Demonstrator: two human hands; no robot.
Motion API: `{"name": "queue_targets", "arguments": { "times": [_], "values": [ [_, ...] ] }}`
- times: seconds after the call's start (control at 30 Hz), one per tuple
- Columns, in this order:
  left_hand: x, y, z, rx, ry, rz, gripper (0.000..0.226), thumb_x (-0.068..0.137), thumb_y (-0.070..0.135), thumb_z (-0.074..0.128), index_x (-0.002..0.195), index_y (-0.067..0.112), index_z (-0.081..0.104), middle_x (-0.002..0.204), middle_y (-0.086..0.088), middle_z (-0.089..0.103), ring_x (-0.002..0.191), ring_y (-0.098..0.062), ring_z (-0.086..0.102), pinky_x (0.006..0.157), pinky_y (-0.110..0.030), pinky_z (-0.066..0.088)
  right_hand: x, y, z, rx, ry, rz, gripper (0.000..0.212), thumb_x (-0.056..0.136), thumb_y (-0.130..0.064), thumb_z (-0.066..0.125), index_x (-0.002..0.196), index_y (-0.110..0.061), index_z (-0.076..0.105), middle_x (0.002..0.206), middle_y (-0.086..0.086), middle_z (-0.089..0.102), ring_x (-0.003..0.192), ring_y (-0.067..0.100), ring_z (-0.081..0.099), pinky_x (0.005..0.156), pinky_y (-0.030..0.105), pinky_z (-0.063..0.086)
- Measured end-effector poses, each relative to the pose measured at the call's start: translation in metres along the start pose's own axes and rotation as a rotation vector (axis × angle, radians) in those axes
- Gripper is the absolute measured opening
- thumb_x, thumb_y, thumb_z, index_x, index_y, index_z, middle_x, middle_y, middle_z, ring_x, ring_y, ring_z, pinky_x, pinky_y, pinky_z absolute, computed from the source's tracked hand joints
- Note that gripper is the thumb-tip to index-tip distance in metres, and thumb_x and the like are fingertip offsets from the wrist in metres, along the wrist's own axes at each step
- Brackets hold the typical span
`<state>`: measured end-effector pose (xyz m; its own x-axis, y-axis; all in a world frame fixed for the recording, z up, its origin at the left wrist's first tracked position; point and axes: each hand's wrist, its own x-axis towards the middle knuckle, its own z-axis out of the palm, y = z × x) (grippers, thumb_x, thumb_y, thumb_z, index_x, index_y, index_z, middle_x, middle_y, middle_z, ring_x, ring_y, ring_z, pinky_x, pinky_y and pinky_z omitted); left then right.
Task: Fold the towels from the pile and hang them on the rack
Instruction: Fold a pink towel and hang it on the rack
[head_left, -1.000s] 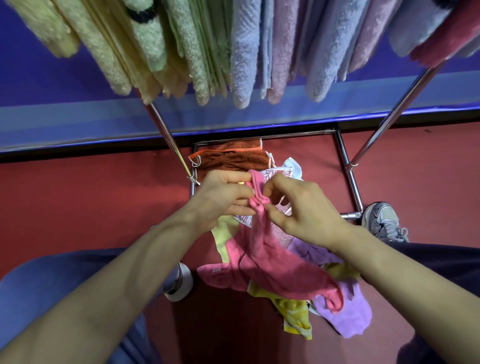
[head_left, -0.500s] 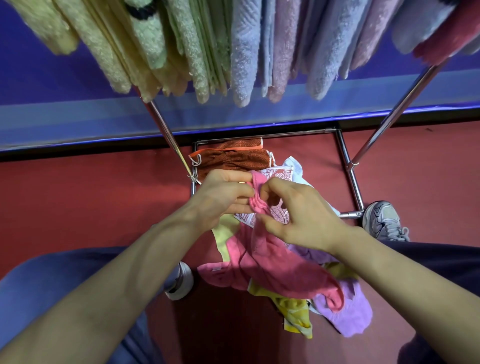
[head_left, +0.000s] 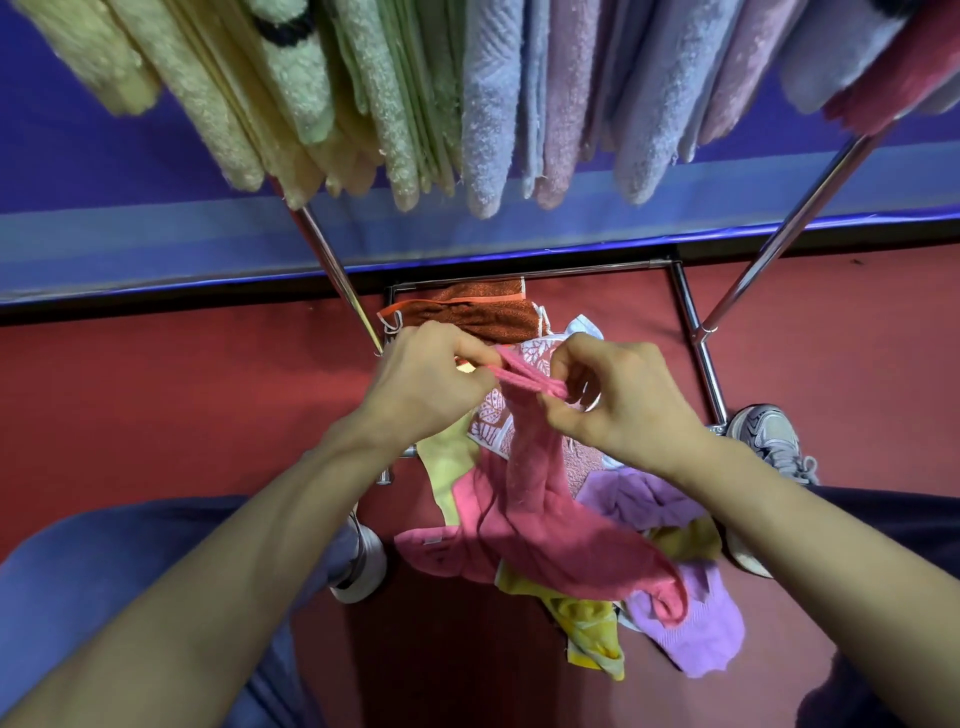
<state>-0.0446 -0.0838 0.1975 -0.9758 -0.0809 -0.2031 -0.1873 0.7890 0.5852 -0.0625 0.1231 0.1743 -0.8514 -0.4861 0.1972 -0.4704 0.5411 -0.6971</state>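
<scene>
Both hands are up in front of the person, close together, with a short bunched stretch of the pink towel (head_left: 535, 509) pulled between them. The left hand (head_left: 431, 384) has its fingers curled in and pinches one end of that edge. The right hand (head_left: 618, 405), just beside it, nips the other end between thumb and forefinger, the remaining fingers loosely bent. Below the hands the towel drops in a twisted rope, and its tail lies on the pile (head_left: 649, 499) of purple and yellow cloths underneath. Beyond the knuckles a brown towel (head_left: 467, 317) lies flat on the floor. Above the hands, the rack (head_left: 789, 223) is crowded with hung towels (head_left: 488, 114). The pink one looks light, limp and a bit grippy, so it should neither slip nor resist, though it will sag and twist wherever it is not held. I'd say the best hold is at the two corners of one short edge, with the hands drawn well apart so the cloth falls open and flat for folding. Lifting higher should free the tail from the pile.
</scene>
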Motion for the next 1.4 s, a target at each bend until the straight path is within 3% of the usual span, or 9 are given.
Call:
{"name": "queue_targets", "arguments": {
  "times": [0.23,0.47,0.6,0.77,0.87,1.07,1.27,1.33,1.4],
  "values": [
    [-0.003,-0.005,-0.001,0.174,0.059,0.187,0.015,0.079,0.037,0.071,0.093,0.039,0.077,0.102,0.018,0.067,0.089,-0.009,0.063,0.079,-0.033,0.052,-0.002,0.001,-0.004,-0.045,0.0,-0.006,0.011,0.067,-0.023,0.068,0.075,-0.02,0.061,0.061,-0.008,0.059,0.06,0.011,0.056,0.064,0.032,0.05],
    [0.002,-0.014,0.008,-0.135,0.058,0.323,0.011,0.07,0.005,0.078,0.075,0.014,0.076,0.097,0.0,0.076,0.085,-0.007,0.071,0.076,-0.035,0.06,0.001,0.001,-0.009,-0.048,0.037,0.036,0.013,0.064,-0.025,0.064,0.076,-0.024,0.06,0.061,-0.01,0.059,0.057,0.01,0.058,0.063,0.029,0.05],
    [0.002,-0.015,0.014,-0.274,0.049,0.275,0.022,0.068,0.011,0.078,0.075,0.019,0.06,0.071,-0.004,0.07,0.063,-0.032,0.063,0.062,-0.043,0.057,0.001,0.004,-0.011,-0.05,0.024,0.041,0.013,0.064,-0.027,0.061,0.077,-0.026,0.058,0.061,-0.011,0.059,0.058,0.009,0.059,0.064,0.032,0.051],
    [-0.002,-0.008,0.013,-0.356,-0.111,0.293,0.034,0.074,0.015,0.078,0.103,0.027,0.068,0.08,0.0,0.066,0.068,-0.018,0.058,0.07,-0.039,0.054,-0.003,-0.004,-0.02,-0.03,0.028,0.021,0.018,0.064,-0.025,0.06,0.077,-0.034,0.052,0.06,-0.014,0.056,0.056,0.013,0.059,0.061,0.034,0.053],
    [-0.011,0.003,0.003,-0.218,-0.128,0.368,0.02,0.075,0.027,0.074,0.096,0.027,0.075,0.089,0.005,0.068,0.084,-0.017,0.065,0.078,-0.042,0.054,-0.01,-0.017,-0.032,0.002,0.053,0.026,0.013,0.063,-0.025,0.058,0.075,-0.028,0.052,0.06,-0.012,0.059,0.056,0.018,0.06,0.062,0.035,0.053],
    [-0.044,0.058,-0.048,-0.376,-0.142,0.352,0.007,0.086,0.005,0.073,0.088,0.01,0.069,0.073,0.006,0.06,0.064,-0.004,0.051,0.062,-0.025,0.04,-0.016,-0.074,-0.085,-0.006,0.182,0.023,0.014,0.063,-0.025,0.061,0.076,-0.02,0.057,0.055,-0.007,0.056,0.052,0.007,0.05,0.061,0.032,0.048],
    [-0.086,0.154,-0.137,-0.782,-0.057,0.412,0.02,0.094,0.0,0.061,0.113,0.003,0.062,0.077,0.002,0.066,0.059,0.0,0.059,0.055,-0.015,0.047,-0.005,-0.177,-0.182,-0.016,0.498,-0.13,0.008,0.068,-0.024,0.061,0.076,-0.022,0.059,0.057,-0.007,0.059,0.05,0.007,0.052,0.056,0.022,0.043],
    [-0.1,0.18,-0.16,-0.853,-0.04,0.455,0.031,0.093,0.004,0.063,0.124,-0.001,0.062,0.094,-0.008,0.071,0.075,-0.009,0.065,0.059,-0.018,0.052,-0.007,-0.209,-0.206,-0.06,0.577,-0.182,0.01,0.068,-0.025,0.059,0.078,-0.021,0.059,0.058,-0.006,0.059,0.055,0.01,0.055,0.057,0.02,0.042],
    [-0.113,0.195,-0.176,-0.792,0.014,0.482,0.019,0.094,0.001,0.061,0.112,0.005,0.066,0.093,-0.007,0.07,0.075,-0.01,0.066,0.062,-0.022,0.053,-0.012,-0.234,-0.223,-0.144,0.563,-0.18,0.014,0.067,-0.028,0.058,0.078,-0.02,0.06,0.058,-0.004,0.058,0.057,0.013,0.055,0.058,0.024,0.043]
  ]
}}
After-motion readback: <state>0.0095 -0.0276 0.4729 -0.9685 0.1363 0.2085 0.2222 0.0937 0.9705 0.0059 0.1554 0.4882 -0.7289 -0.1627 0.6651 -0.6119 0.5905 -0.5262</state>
